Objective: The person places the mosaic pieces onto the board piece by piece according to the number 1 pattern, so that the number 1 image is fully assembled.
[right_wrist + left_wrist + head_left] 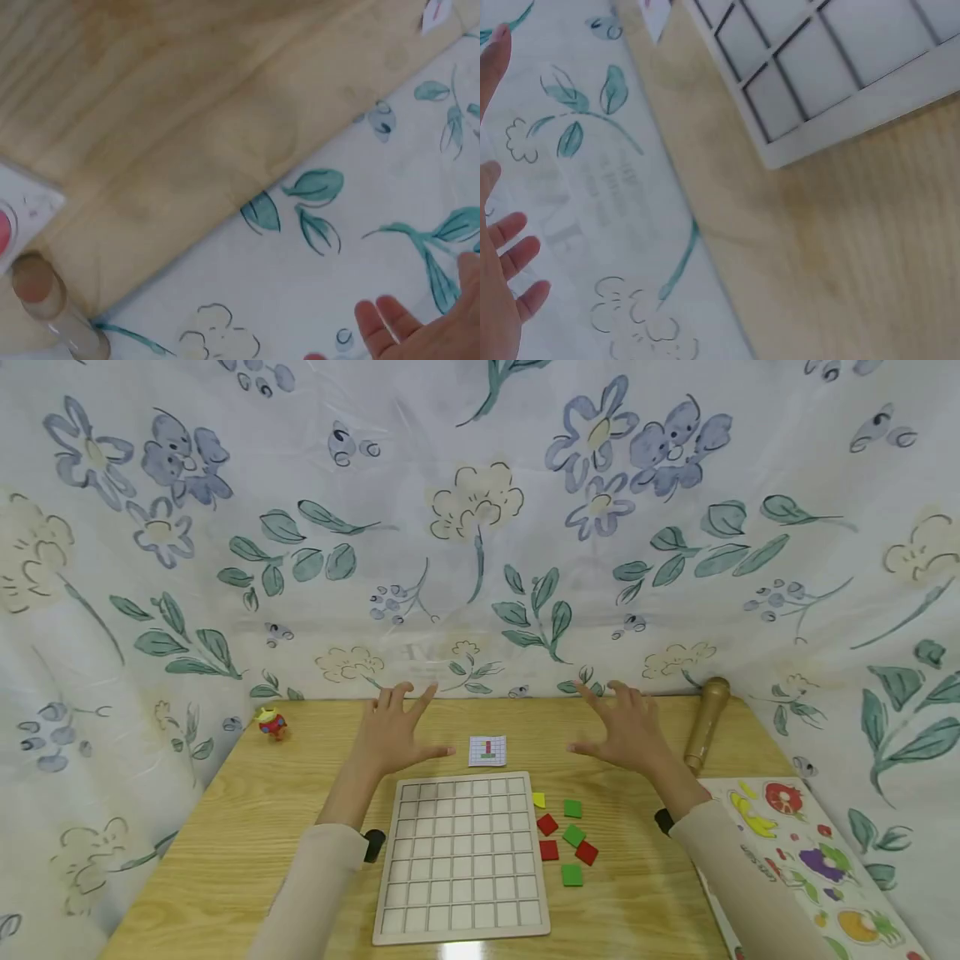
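Both hands are raised over the far part of the table with fingers spread, holding nothing. My left hand (392, 731) is above the grid board's far left corner, and my right hand (626, 727) hovers to the right. Between them lies a small card (487, 751) printed with a red and green pattern on a grid. The pale grid board (461, 935) lies flat in front, its cells bare. Beside its right edge are several square tiles: green (572, 875), red (549, 850) and one yellow (539, 800), which sits against the board's edge.
At the far left corner stands a small red and green toy figure (272, 723). A gold-brown cylinder (707, 722) lies at the far right. Near the right forearm is a white board with fruit pictures (806, 860). A flowered curtain (480, 635) hangs behind the wooden table (225, 860).
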Available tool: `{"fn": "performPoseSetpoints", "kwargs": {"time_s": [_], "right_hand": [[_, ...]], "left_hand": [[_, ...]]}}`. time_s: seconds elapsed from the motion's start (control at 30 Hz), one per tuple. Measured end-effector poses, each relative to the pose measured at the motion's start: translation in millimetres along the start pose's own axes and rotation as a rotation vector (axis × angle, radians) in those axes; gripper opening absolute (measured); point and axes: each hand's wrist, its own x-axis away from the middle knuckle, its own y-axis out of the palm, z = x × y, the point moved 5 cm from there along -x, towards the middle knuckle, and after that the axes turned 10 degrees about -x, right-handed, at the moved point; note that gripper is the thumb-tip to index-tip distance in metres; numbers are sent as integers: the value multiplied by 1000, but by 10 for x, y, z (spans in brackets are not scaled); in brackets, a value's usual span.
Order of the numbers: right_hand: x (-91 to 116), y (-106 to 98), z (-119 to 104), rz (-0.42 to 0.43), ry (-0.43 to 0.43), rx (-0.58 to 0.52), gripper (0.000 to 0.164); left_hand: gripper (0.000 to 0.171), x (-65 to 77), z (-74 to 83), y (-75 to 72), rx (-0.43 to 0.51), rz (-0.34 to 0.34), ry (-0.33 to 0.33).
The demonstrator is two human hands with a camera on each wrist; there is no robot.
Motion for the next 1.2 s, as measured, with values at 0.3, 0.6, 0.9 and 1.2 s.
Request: {"fn": "performPoseSetpoints", "kwargs": {"time_s": [0.3,0.6,0.9,1.2], "right_hand": [[188,232,-31,-74,-48,-107,87],[317,406,-60,-110,-76,-158,80],[410,481,-42,-148,-66,-155,77],[442,536,-36,-161,-82,-154,76]], "left_hand": [[109,270,-51,249,145,-2,36],[103,584,-129,454,226,-69,64],[101,792,-193,591,309,-124,39],[99,920,-284,681,367,-160,13]]}}
